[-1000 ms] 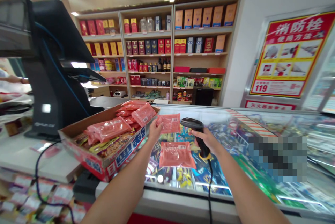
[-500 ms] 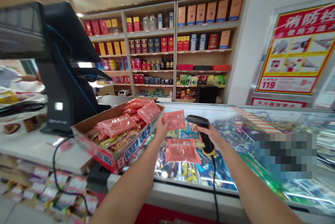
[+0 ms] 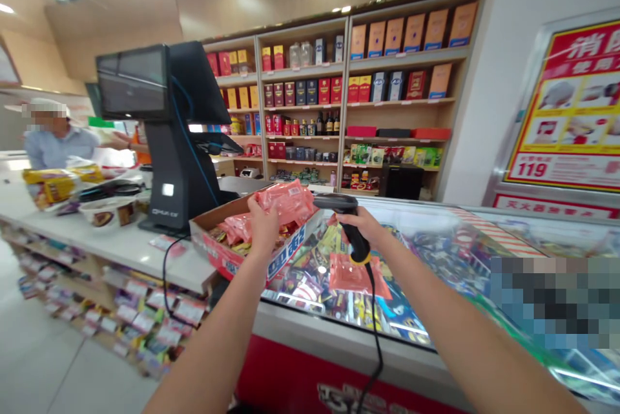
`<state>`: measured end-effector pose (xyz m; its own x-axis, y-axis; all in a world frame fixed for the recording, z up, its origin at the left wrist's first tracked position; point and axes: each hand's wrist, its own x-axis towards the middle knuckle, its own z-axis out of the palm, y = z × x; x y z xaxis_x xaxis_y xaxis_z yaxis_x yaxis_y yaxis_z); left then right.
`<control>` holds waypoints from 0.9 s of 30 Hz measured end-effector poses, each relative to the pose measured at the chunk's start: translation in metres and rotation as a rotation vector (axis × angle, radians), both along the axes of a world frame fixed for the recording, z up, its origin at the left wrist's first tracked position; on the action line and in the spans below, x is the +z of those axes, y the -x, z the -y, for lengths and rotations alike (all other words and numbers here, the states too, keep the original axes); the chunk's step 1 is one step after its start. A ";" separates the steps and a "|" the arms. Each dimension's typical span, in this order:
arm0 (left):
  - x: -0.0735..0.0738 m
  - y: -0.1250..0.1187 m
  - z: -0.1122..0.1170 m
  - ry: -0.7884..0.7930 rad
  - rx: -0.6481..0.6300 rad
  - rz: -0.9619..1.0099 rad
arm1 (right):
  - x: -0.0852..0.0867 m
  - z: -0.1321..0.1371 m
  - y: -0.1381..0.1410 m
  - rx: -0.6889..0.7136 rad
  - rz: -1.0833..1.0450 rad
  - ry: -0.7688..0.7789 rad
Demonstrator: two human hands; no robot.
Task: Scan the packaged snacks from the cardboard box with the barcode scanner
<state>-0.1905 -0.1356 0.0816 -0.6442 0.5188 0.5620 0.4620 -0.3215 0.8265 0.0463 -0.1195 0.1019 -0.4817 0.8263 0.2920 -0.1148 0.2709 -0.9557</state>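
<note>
My left hand (image 3: 264,220) is over the open carton (image 3: 227,262), its fingers closed on a pink packet (image 3: 288,197) at the top of the pile. More pink packets and some brown-and-yellow packs lie in the carton. My right hand (image 3: 361,223) grips a black barcode scanner (image 3: 356,243) by its handle; the scanner's head points left toward the packets. Below the scanner, a single pink packet (image 3: 356,275) lies flat on the glass top. Fingers partly hide the packet in my left hand.
The scanner's cable (image 3: 378,330) hangs over the counter's front. A cash register (image 3: 177,162) stands left of the carton. A glass-topped display case (image 3: 411,207) reaches right, with bagged goods showing inside. At far left, a person (image 3: 61,143) is behind the white counter.
My left hand has moved left with the pink packet, from above the glass to the carton. The scanner has shifted left with my right hand. The view has turned left.
</note>
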 end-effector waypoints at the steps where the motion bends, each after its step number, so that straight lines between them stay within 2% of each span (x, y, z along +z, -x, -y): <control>1: 0.000 0.011 0.006 0.022 0.042 -0.036 | 0.000 0.000 0.009 0.015 -0.011 0.003; 4: -0.003 0.031 0.017 0.179 0.161 -0.198 | 0.000 0.002 0.027 0.044 -0.031 0.002; 6: -0.004 0.034 0.020 0.305 0.225 -0.299 | -0.002 0.005 0.030 0.044 -0.020 0.011; 8: -0.003 0.028 0.022 0.375 0.271 -0.387 | -0.006 0.007 0.026 0.024 0.004 0.029; 10: -0.002 0.012 0.022 0.351 0.285 -0.496 | -0.011 0.006 0.016 -0.007 0.022 0.045; 12: -0.001 -0.011 0.023 0.292 0.200 -0.615 | -0.017 0.004 0.000 -0.045 0.023 0.045; 14: -0.004 -0.040 0.024 0.328 -0.001 -0.725 | -0.024 0.000 -0.018 -0.089 0.019 0.045; 17: -0.019 -0.081 0.022 0.584 -0.297 -0.843 | -0.034 -0.006 -0.049 -0.172 0.065 0.067; 19: -0.037 -0.101 0.015 0.762 -0.442 -0.922 | -0.040 -0.011 -0.067 -0.230 0.087 0.084; 21: -0.055 -0.113 0.001 0.867 -0.561 -0.976 | -0.048 -0.017 -0.081 -0.276 0.082 0.105; 22: -0.064 -0.117 -0.008 0.872 -0.598 -0.963 | -0.052 -0.020 -0.086 -0.289 0.073 0.121; 24: -0.077 -0.121 -0.029 0.769 -0.598 -0.831 | -0.061 -0.027 -0.093 -0.301 0.034 0.159; 27: -0.086 -0.122 -0.061 0.564 -0.551 -0.574 | -0.074 -0.034 -0.097 -0.315 -0.036 0.234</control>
